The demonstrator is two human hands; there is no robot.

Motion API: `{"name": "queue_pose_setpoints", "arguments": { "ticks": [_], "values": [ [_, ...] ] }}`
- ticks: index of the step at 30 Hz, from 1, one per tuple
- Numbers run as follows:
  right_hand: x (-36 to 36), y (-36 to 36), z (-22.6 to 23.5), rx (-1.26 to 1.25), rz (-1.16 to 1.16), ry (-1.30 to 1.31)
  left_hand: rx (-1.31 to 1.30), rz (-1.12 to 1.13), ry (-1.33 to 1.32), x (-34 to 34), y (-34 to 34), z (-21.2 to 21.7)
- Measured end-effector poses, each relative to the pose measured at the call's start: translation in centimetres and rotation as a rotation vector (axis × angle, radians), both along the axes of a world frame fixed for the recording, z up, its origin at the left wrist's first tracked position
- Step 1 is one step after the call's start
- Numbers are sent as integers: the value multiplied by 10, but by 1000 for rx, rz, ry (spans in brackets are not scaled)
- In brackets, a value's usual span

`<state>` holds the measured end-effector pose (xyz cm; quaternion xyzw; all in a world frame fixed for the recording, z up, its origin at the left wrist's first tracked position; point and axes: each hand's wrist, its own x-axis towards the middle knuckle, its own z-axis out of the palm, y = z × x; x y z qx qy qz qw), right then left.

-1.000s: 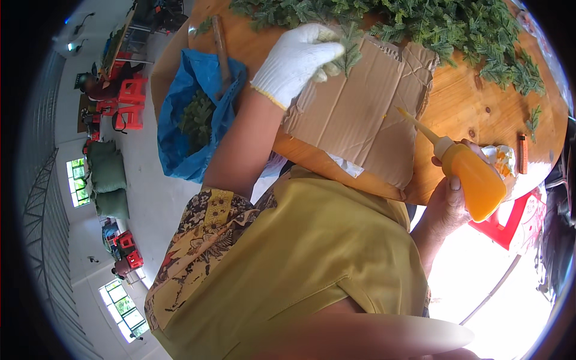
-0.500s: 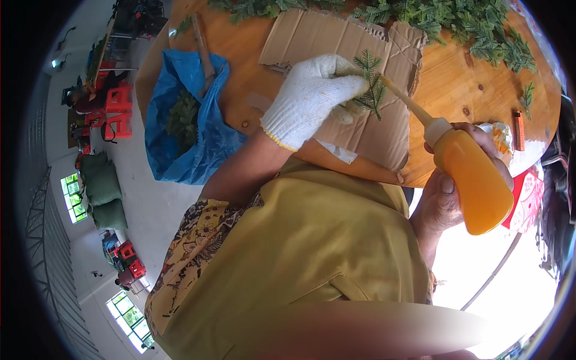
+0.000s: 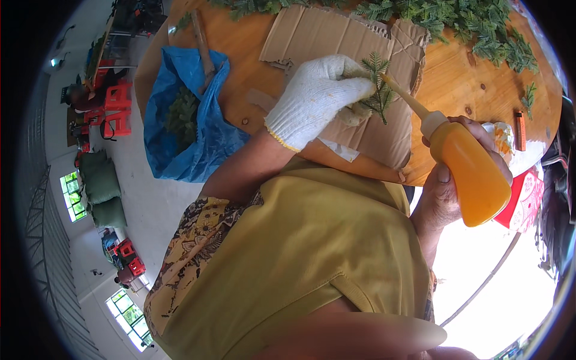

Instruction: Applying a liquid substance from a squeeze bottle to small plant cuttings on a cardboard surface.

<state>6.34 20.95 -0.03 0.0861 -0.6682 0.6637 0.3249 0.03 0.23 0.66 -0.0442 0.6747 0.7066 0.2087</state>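
Green artificial fern sprig (image 3: 378, 90) sits pinched in the fingertips of the left hand (image 3: 318, 99), which wears a white knitted cotton glove, above a flat sheet of brown corrugated cardboard (image 3: 336, 42) on the round wooden table (image 3: 474, 84); far left, a crumpled blue plastic bag (image 3: 186, 138) holds more greenery. To the right, the bare right hand (image 3: 447, 192) grips an orange plastic squeeze bottle (image 3: 471, 171), its long nozzle tip touching the sprig. Loose green fronds (image 3: 480, 30) lie along the table's far edge.
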Motion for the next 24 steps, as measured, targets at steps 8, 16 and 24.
{"name": "queue_pose_setpoints", "arguments": {
  "ticks": [8,16,24],
  "values": [
    [-1,-1,-4,-35,11,32,-42,27,46,-2,1,-1],
    [2,1,-4,13,51,-15,-97,66,80,-2,3,0],
    [0,-1,-3,138,-17,27,-143,79,123,-2,3,1]
  ]
}}
